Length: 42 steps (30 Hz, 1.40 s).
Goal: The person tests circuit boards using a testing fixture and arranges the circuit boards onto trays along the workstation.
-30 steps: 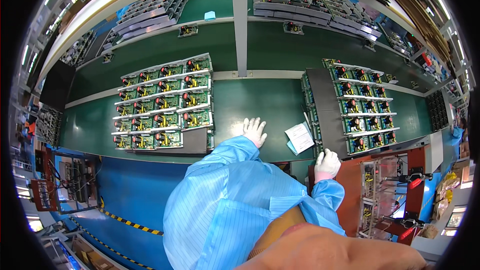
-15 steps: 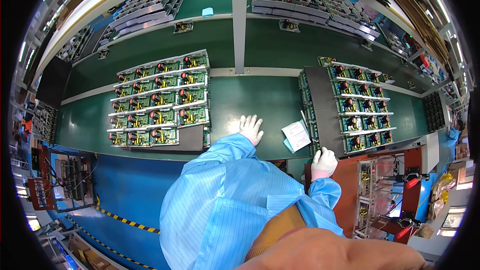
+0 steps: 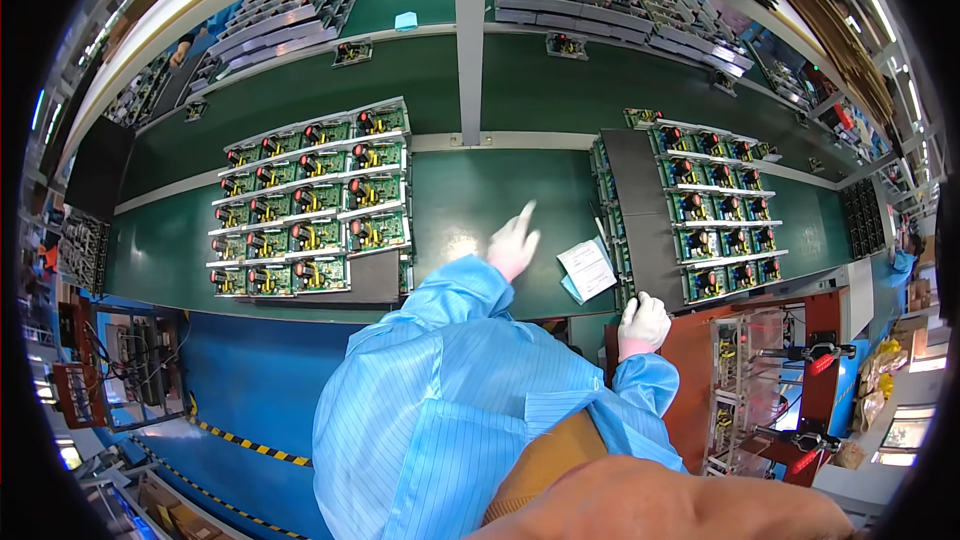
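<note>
the left hand point(image 3: 513, 243) is over the middle of the green bench point(image 3: 500, 175), its glove with the index finger stretched toward the far side and slightly right, the other fingers partly folded; nothing shows in its grasp, and whether it touches the bench i cannot tell. the papers point(image 3: 588, 270) lie between the 2 hands: just right of the left hand, and to the left and far side of the right hand point(image 3: 644, 323). their longer edge seems to run from far left to near right, and the 2 gaps look too alike to say which hand is nearer. the right hand, fingers bent, is at the bench's near edge by the dark sheet point(image 3: 641, 175); whether it grips anything is unclear. left boards point(image 3: 318, 198) and right boards point(image 3: 735, 208) stand in 5 rows each.
</note>
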Motion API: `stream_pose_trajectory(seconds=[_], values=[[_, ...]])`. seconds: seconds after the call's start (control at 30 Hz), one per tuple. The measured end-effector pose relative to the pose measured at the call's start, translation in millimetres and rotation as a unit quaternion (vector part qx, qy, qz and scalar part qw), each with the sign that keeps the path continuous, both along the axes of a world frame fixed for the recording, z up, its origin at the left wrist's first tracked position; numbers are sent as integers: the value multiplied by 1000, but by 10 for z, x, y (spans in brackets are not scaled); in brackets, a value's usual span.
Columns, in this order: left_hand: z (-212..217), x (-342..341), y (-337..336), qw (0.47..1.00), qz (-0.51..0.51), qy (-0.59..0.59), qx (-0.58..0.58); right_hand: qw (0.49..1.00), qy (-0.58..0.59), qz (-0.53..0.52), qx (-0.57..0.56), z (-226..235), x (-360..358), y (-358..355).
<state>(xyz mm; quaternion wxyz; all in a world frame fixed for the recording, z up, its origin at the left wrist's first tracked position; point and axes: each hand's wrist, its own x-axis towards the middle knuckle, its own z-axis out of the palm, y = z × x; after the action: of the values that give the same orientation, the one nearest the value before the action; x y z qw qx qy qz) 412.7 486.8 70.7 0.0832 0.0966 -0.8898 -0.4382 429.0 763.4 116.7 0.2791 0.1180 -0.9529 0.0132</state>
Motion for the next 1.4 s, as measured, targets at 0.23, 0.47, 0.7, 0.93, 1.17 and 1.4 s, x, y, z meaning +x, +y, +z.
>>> stream_pose_trajectory(seconds=[0.23, 0.47, 0.7, 0.93, 1.17, 1.4], values=[[3119, 58, 172, 853, -178, 448, 199, 1000, -3, -2, 6, 4, 38, 68], [2556, 217, 299, 849, -165, 499, 54, 994, -78, 5, -80, -407, -80, 244], [1768, 74, 453, 914, -136, 383, 18, 1000, -25, -4, -5, 16, -22, 17], [876, 99, 329, 973, -111, 194, -63, 1000, -11, -7, -7, -28, 17, 45], [182, 196, 156, 984, -97, -16, -150, 1000, -8, -17, -3, -111, 1, 64], [-552, 291, -240, 982, -50, -127, -134, 1000, 1, -16, -2, -93, 3, 48]])
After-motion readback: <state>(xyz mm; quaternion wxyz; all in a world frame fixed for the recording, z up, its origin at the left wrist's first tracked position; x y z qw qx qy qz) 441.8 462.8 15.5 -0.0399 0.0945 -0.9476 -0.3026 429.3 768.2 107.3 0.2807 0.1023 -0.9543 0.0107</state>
